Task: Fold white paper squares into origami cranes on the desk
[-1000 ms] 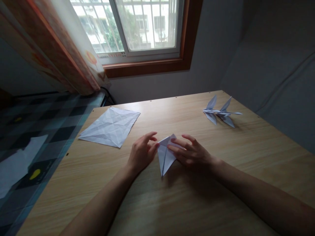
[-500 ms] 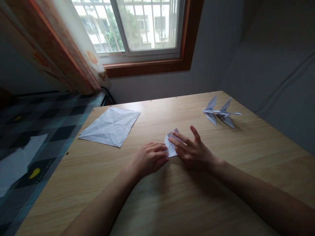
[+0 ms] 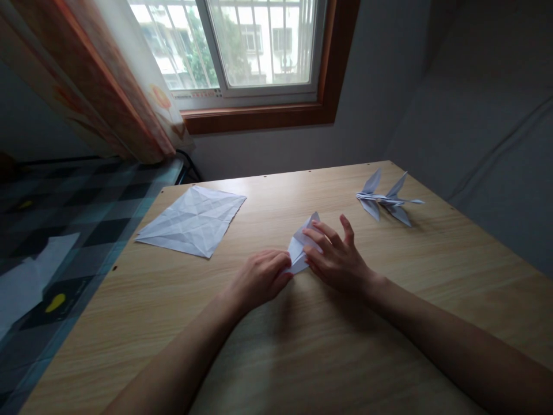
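A small folded piece of white paper [image 3: 298, 248] lies between my hands near the middle of the wooden table [image 3: 242, 357]. My left hand [image 3: 264, 274] pinches its left corner between thumb and curled fingers. Over its right side rests my right hand [image 3: 339, 253], fingertips on the paper, little finger raised and fingers apart. The right thumb is partly hidden, and the hand covers part of the folds. The paper's far point sticks up past the right fingertips.
A creased white sheet [image 3: 194, 222] lies flat at the table's far left. Folded paper origami [image 3: 386, 199] with pointed wings sits at the far right. Left of the table, white paper [image 3: 26, 282] rests on a checked cloth [image 3: 108, 199]. A window [image 3: 259, 46] is behind.
The folded paper has turned slightly, its far point now further right and higher. My left fingers have closed more tightly on its corner, and my right hand has shifted a little with it.
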The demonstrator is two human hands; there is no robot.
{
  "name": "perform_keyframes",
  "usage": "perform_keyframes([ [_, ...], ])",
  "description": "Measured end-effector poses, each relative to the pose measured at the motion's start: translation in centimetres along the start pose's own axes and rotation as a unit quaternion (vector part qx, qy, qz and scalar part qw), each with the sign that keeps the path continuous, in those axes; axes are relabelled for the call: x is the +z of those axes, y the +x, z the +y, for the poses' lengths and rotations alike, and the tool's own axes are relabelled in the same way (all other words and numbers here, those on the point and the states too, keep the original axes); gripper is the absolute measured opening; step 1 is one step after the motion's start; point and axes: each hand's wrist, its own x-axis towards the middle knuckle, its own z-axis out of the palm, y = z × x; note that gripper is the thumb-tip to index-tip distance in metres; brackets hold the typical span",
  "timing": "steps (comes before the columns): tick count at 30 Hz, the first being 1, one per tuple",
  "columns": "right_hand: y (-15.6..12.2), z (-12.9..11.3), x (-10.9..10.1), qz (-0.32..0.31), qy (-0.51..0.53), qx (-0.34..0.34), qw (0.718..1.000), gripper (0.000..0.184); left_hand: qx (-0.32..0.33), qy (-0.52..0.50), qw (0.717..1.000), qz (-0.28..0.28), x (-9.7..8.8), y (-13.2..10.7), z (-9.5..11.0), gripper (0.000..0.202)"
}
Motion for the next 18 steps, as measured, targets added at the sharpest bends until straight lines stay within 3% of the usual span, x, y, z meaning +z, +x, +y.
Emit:
perform_keyframes([
  [5, -0.7, 1.2, 0.1, 0.051, 0.077, 0.062, 0.994, 0.046, 0.039, 0.035, 0.999, -0.015, -0.1, 0.0, 0.0, 0.030],
  [8, -1.3, 2.5, -0.1, 0.026, 0.139, 0.042, 0.989, 0.056, 0.038, 0.055, 0.998, -0.018, -0.2, 0.0, 0.1, 0.042],
  [11, -1.4, 3.3, -1.1, -0.011, 0.130, -0.006, 0.991, 0.053, 0.052, 0.068, 0.996, -0.024, -0.3, 0.1, 0.2, 0.041],
  [14, -0.9, 3.2, -2.6, 0.006, 0.089, -0.062, 0.994, 0.053, 0.056, 0.071, 0.995, -0.037, -0.4, 0.3, 0.4, 0.031],
  [18, -0.1, 2.5, -3.6, -0.055, 0.017, -0.122, 0.991, 0.038, 0.057, 0.071, 0.995, -0.037, -0.2, 0.3, 0.4, 0.023],
])
